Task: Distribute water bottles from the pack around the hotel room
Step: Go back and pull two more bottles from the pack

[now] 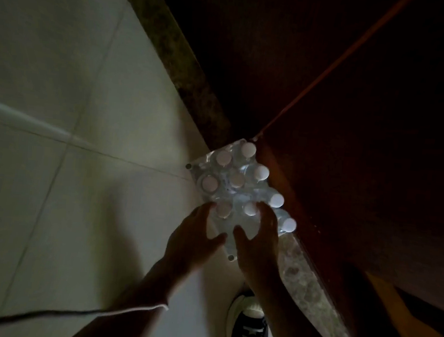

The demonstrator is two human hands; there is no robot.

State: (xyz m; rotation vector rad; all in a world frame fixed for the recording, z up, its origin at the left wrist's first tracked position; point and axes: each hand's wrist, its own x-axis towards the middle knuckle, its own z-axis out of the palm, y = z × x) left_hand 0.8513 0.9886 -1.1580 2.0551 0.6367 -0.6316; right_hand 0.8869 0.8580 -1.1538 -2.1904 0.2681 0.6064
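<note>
Sneaker [248, 332] below us; our left hand [193, 235] and right hand [258, 241] spread, fingers on the pack [230, 188], which sits on floor tile [60, 100] against the dark cabinet [355, 99]. Risk: dim light, slick wrap, bottles tipping as we tear.

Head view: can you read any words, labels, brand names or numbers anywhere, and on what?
None can be read.
Pack of water bottles: only plain white caps and clear wrap show; no label is visible.
Shoe: pale markings on the dark upper, too dim and blurred to read.
Floor tiles and dark wooden furniture: no text.
</note>
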